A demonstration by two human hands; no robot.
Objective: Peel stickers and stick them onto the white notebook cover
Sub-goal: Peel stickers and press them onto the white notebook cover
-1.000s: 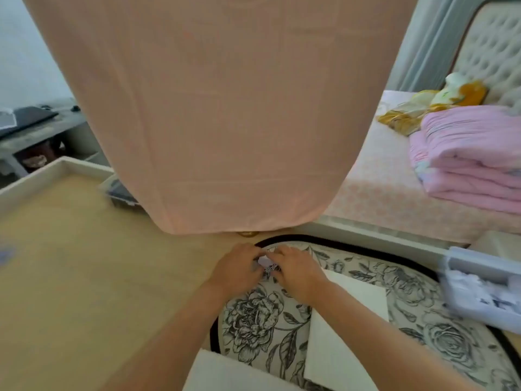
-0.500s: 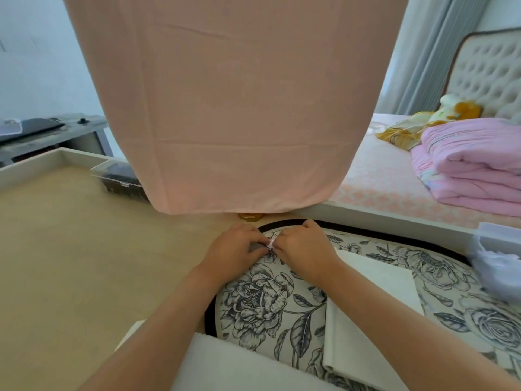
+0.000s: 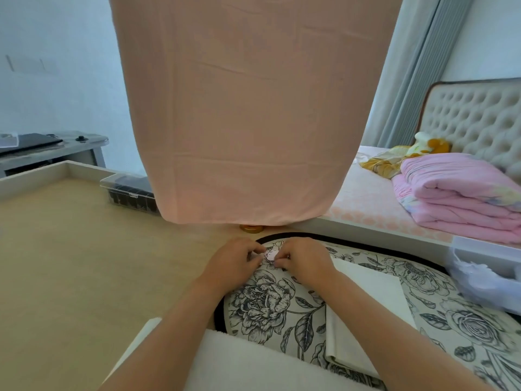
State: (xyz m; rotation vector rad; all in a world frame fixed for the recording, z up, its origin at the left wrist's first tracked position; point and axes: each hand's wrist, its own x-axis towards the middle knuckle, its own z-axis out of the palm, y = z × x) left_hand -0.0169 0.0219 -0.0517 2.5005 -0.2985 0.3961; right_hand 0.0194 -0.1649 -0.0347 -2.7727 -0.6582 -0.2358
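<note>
A clear plastic box (image 3: 130, 193) by the hanging pink cloth (image 3: 253, 122) holds dark things, too blurry to tell. The left hand (image 3: 234, 263) and right hand (image 3: 306, 262) pinch a small pink-white sticker (image 3: 270, 254) with curled fingers (image 3: 282, 256), mostly hiding it, near the white notebook (image 3: 366, 300) on the flowered mat (image 3: 262, 301).

Sticker (image 3: 270, 255): small, pale pink and white, design too small to read. It is pinched at its edges between the fingertips of the left hand (image 3: 236, 263) and the right hand (image 3: 306, 261), over the far edge of the floral mat (image 3: 262, 303). White notebook (image 3: 366, 294): plain cover up, lying flat on the same mat, right of and nearer than the sticker, turned askew.
</note>
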